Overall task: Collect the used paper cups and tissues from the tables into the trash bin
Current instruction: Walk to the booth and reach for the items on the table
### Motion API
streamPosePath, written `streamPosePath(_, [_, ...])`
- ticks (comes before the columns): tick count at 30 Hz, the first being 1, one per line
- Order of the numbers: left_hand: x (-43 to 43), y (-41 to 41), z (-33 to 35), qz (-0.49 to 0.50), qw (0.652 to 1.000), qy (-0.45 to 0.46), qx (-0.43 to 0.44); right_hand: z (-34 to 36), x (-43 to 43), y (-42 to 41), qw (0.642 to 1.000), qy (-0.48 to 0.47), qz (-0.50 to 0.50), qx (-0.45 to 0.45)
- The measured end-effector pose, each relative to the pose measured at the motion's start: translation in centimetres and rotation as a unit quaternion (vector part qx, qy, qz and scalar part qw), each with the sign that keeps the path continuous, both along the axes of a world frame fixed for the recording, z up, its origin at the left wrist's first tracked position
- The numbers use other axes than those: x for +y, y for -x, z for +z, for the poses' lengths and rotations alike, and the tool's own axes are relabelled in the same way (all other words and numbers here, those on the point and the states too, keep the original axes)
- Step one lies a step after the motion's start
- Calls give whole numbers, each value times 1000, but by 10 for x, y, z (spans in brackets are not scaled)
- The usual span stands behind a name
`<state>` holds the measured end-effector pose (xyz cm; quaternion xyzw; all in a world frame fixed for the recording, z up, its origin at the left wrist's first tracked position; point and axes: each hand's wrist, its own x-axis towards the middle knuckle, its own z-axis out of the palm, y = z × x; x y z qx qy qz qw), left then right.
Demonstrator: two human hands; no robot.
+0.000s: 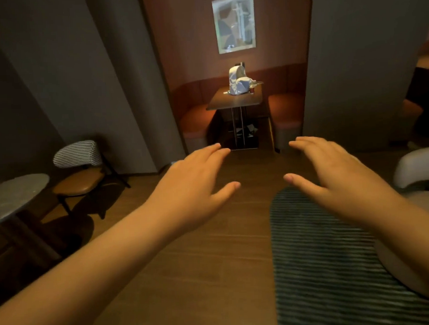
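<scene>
My left hand and my right hand are stretched out in front of me, palms down, fingers straight, holding nothing. Far ahead in a booth stands a small wooden table. On it sit a white backpack and a small red cup beside it. Under that table is a dark bin with pale scraps showing in it. Both hands are well short of the table, over the wooden floor.
A round grey marble table is at the left, with a striped-back chair behind it. A striped chair back is close at the lower right, a pale armchair beyond. Orange booth seats flank the far table.
</scene>
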<state>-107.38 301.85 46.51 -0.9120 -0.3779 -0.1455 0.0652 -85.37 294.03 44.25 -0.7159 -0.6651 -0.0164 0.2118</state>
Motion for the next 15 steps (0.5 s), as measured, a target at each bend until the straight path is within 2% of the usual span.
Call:
streamPosePath(11, [284, -170, -41, -18, 1000, -3, 3, -24, 248, -173, 998, 25, -35, -47])
streamPosePath(15, [396, -251, -42, -55, 998, 25, 2, -27, 333, -248, 996, 35, -84, -22])
